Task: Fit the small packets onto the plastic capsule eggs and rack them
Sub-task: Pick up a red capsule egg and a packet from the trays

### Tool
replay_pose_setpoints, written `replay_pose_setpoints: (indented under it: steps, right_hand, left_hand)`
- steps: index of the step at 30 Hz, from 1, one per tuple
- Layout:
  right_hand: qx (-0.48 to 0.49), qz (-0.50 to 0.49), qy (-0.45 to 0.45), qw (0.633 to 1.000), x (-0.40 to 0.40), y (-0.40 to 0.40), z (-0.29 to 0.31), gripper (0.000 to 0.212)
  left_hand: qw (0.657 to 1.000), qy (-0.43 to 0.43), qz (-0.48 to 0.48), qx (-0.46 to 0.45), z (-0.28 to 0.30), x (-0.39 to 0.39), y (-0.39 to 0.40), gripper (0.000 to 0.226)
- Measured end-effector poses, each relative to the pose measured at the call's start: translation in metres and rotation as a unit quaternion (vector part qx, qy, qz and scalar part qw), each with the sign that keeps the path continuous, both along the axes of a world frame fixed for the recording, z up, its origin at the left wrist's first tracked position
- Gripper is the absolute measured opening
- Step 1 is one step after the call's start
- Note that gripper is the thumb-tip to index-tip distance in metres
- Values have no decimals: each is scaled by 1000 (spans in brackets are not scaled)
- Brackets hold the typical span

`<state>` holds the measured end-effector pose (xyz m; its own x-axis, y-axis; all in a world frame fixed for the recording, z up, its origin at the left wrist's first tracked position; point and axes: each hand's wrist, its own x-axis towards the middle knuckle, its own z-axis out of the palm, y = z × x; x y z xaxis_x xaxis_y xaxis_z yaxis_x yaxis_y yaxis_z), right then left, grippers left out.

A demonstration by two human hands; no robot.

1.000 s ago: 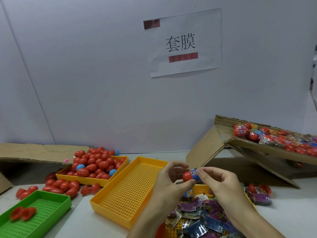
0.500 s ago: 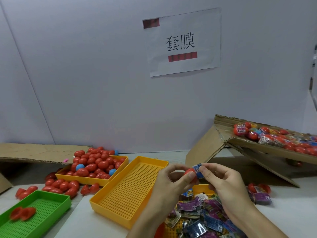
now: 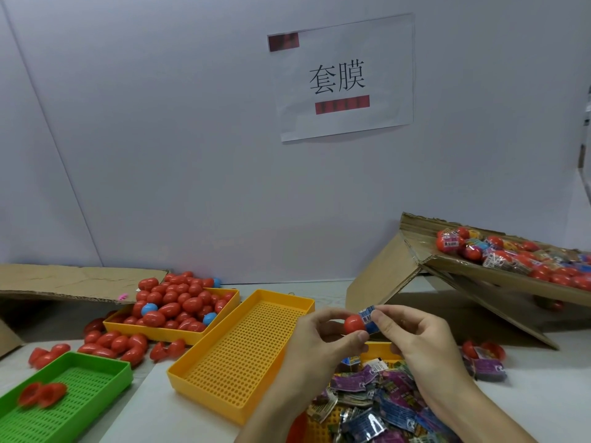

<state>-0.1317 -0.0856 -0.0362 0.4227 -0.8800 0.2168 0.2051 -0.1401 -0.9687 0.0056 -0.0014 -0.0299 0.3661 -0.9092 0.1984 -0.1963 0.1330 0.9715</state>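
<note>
While I watch, packet (image 3: 368, 318) sits further over egg (image 3: 354, 324) than second ago. Left hand (image 3: 315, 345) pinches egg, right hand (image 3: 412, 342) pinches packet, above packet pile (image 3: 377, 398). Sleeving underway; racking pending, I judge.

Bright, even light; soft shadows, edges bowed and slightly blurred.

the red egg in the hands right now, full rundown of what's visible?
The red capsule egg looks like smooth, glossy plastic. It is held in the air above the table, lying sideways. The left hand pinches its bare end; the right hand holds a blue printed packet over its other end.
</note>
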Motion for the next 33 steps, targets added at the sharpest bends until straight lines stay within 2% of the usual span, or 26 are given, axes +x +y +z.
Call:
replay_pose_setpoints:
  steps: [9, 20, 25, 33]
  right_hand:
    - [-10, -3, 11, 1000, 0, 0, -1, 9]
    - [-19, -6, 32, 999, 0, 0, -1, 10]
    - [-22, -4, 38, 999, 0, 1, -1, 7]
    - [-47, -3, 34, 998, -1, 1, -1, 8]
  left_hand:
    - [1000, -26, -5, -8, 0, 0, 0, 26]
    - [999, -51, -1, -15, 0, 0, 1, 25]
    - [999, -46, 1, -21, -2, 1, 0, 34]
    - [998, -50, 8, -23, -5, 2, -3, 27]
